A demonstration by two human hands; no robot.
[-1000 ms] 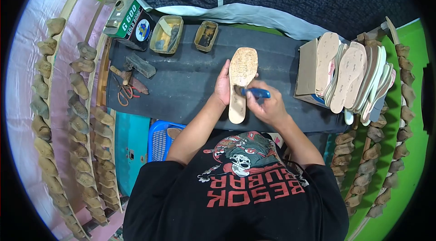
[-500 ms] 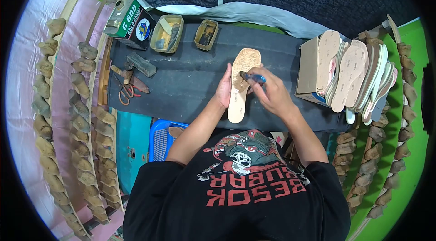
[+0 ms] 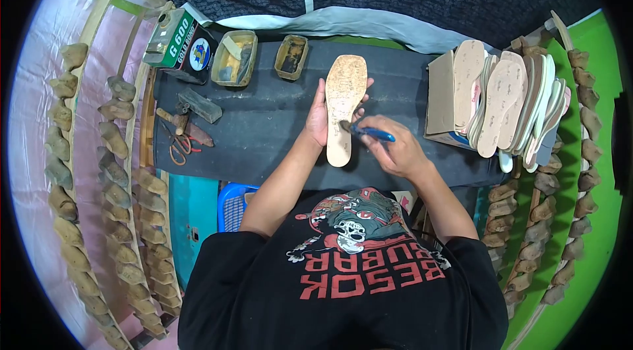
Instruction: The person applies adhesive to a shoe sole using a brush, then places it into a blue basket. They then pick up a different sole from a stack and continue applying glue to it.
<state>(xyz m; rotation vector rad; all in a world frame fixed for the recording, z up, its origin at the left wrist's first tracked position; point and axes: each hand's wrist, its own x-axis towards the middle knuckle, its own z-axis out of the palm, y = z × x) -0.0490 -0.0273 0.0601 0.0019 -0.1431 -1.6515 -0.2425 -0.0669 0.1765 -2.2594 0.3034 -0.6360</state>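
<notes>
My left hand [image 3: 318,116] grips a beige insole [image 3: 345,83] from beneath, fingertips showing past its right edge. The insole is held over the dark bench with its wide toe end away from me; its upper part looks darker and wet, and small handwriting marks its face. In my right hand [image 3: 397,149] is a brush [image 3: 377,133] with a blue handle. Its bristle tip touches the insole, a little below the middle.
A box of insoles [image 3: 443,99] stands at the bench's right end. Two tubs [image 3: 235,58], a green G 600 can [image 3: 179,46], a hammer [image 3: 173,120] and orange-handled scissors [image 3: 179,147] lie left. Racks of wooden shoe lasts [image 3: 62,205] flank both sides.
The brush has moved down along the insole toward the heel end, and its handle now points more to the right. The insole has shifted slightly left and up, standing more upright.
</notes>
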